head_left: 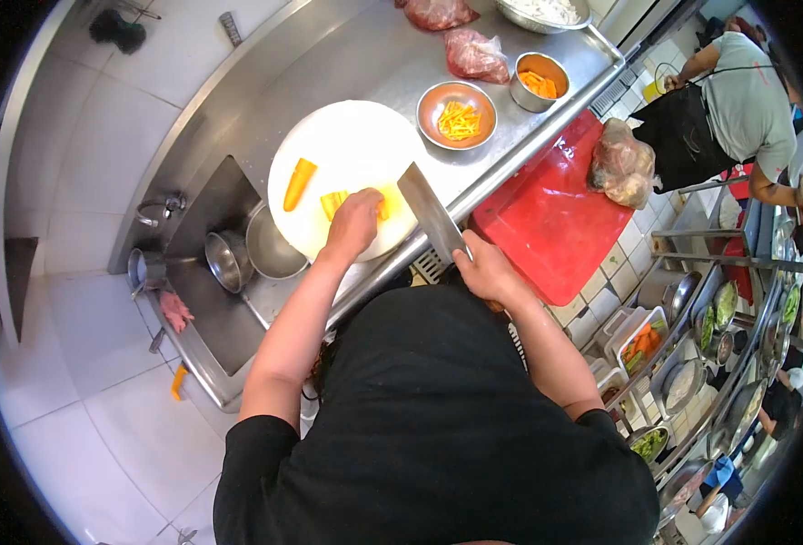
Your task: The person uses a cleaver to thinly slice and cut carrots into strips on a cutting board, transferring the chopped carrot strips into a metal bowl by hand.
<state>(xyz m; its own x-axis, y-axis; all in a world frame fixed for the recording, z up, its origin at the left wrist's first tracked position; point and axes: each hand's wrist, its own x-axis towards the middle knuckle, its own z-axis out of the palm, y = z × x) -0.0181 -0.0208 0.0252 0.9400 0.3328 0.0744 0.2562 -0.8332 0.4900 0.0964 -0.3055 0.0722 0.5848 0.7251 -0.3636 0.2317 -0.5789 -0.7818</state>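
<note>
A round white cutting board (pixel 347 127) lies on the steel counter in front of me. My left hand (pixel 354 222) is over the board with its fingers closed down on carrot slices (pixel 332 203), which show on either side of the fingertips. Left of it, a longer piece of carrot (pixel 300 184) lies by itself on the board. My right hand (pixel 488 270) grips the handle of a cleaver (pixel 431 211). The broad blade is over the board's right edge, a little apart from the slices.
Behind the board stand a bowl of carrot strips (pixel 459 121), a steel pot of carrot pieces (pixel 540 84) and bagged meat (pixel 475 56). A sink (pixel 211 318) with metal bowls (pixel 229 261) is at left. At right are a red lid (pixel 556 227), shelves (pixel 710 259) and a person (pixel 747 100).
</note>
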